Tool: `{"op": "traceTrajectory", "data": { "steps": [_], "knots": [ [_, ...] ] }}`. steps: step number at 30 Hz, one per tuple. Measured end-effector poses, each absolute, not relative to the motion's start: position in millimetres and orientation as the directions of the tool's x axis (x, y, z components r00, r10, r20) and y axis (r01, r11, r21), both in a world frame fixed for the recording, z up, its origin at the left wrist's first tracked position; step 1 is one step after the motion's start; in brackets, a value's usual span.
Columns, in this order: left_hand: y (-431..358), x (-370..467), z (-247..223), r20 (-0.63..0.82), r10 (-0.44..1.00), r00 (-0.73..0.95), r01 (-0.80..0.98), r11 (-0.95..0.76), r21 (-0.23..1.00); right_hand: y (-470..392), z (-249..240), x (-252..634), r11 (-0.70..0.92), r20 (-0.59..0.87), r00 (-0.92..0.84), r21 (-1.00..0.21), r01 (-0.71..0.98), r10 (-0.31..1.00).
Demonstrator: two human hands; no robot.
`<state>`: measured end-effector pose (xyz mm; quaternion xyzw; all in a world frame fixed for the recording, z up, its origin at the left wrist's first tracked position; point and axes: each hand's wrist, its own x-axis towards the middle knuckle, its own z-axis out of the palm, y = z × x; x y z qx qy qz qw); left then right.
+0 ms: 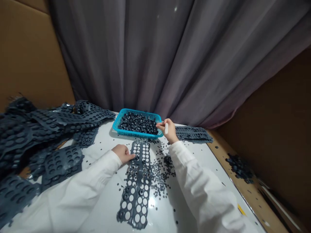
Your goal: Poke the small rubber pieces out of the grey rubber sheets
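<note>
A dark rubber sheet full of round holes lies lengthwise before me, with a few round pieces still sitting in it. My left hand is closed at its upper left edge, thumb and fingers pressed on the rubber. My right hand is at the right end of a blue plastic basket, fingertips over its rim. A slim white tool, its tip not visible, is held in that hand. Small black rubber parts fill the basket.
Small black discs are scattered right of the sheet on the white table. More rubber sheets are heaped at left; another stack lies at right. Dark scraps sit on the cardboard. A grey curtain hangs behind.
</note>
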<state>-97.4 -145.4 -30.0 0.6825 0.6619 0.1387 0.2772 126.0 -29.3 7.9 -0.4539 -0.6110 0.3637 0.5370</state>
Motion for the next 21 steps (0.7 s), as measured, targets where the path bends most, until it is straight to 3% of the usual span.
{"op": "traceTrajectory", "data": {
  "steps": [6,11,15,21],
  "knots": [
    [-143.9,-90.4,-34.1,-0.221,0.974,0.045,0.783,0.104,0.614,-55.4,13.2,131.2,0.382,0.371,-0.095,-0.883,0.271,0.924],
    [-137.8,-88.1,-37.0,-0.146,0.987,0.073,0.775,0.037,0.631,-113.9,-12.1,138.9,0.402,0.21,-0.408,-0.785,0.471,0.889],
    [-141.7,-83.9,-41.5,-0.05,0.969,0.244,0.657,-0.127,0.743,-124.7,-37.3,129.8,0.425,0.265,-0.343,-0.695,0.58,0.901],
    [-155.2,-73.7,-44.9,0.042,0.957,0.286,0.489,-0.183,0.853,-120.5,-49.4,126.5,0.461,0.328,-0.327,-0.697,0.55,0.886]
  ]
}}
